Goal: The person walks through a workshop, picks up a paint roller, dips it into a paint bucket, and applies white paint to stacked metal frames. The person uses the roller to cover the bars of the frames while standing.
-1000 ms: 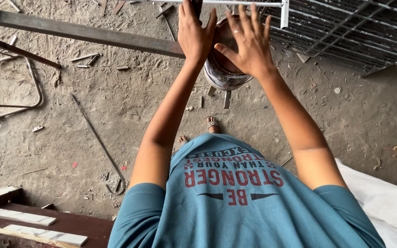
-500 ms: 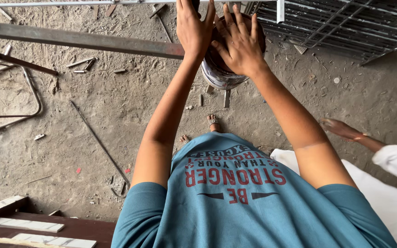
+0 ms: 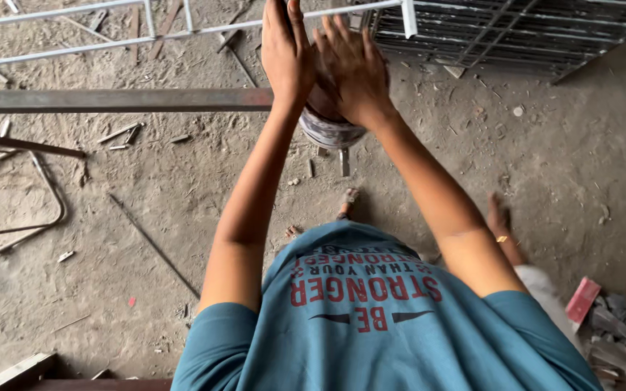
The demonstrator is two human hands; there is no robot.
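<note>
A dusty concrete floor (image 3: 146, 217) strewn with metal scrap lies below; a steel bar (image 3: 110, 100) runs off beside the left hand (image 3: 288, 54), a wire grille (image 3: 516, 29) beyond the right hand (image 3: 353, 69). Both hands press flat, fingers straight, against a worn bucket (image 3: 330, 130) between them — likely steadying it. Its contents are hidden.
</note>
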